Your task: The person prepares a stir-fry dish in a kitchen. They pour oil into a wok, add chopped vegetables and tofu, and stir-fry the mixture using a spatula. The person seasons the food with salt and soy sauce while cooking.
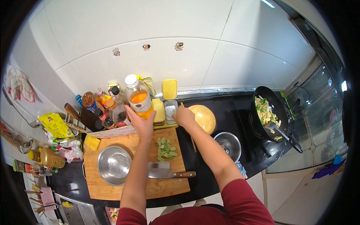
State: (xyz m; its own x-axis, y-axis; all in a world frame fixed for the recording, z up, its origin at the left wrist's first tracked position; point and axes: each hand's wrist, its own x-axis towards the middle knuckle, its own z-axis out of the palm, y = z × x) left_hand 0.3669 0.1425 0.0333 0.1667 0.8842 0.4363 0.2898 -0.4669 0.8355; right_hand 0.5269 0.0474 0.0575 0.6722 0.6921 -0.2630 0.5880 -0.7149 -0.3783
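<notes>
My left hand (pixel 140 122) is closed round the lower part of a clear bottle (pixel 139 98) with a white cap and orange liquid, held upright at the back of the counter. Right of it, my right hand (pixel 184 116) has its fingers drawn together at the near edge of a small clear container (pixel 171 110) with white contents. A thin wooden stick, perhaps a chopstick (pixel 193 144), shows on both sides of that hand. Whether the fingers grip the stick or the container is hidden. Beside the clear container is a yellow-lidded box (pixel 159 111). Another yellow lid (pixel 169 89) stands raised behind.
A wooden board (pixel 161 192) bears a steel bowl (pixel 114 165), sliced green vegetable (pixel 165 148) and a cleaver (pixel 161 170). Several bottles (pixel 119 112) crowd the back left. To the right are a golden plate (pixel 202 118), another steel bowl (pixel 228 144) and a wok (pixel 283 108) with food and a spatula.
</notes>
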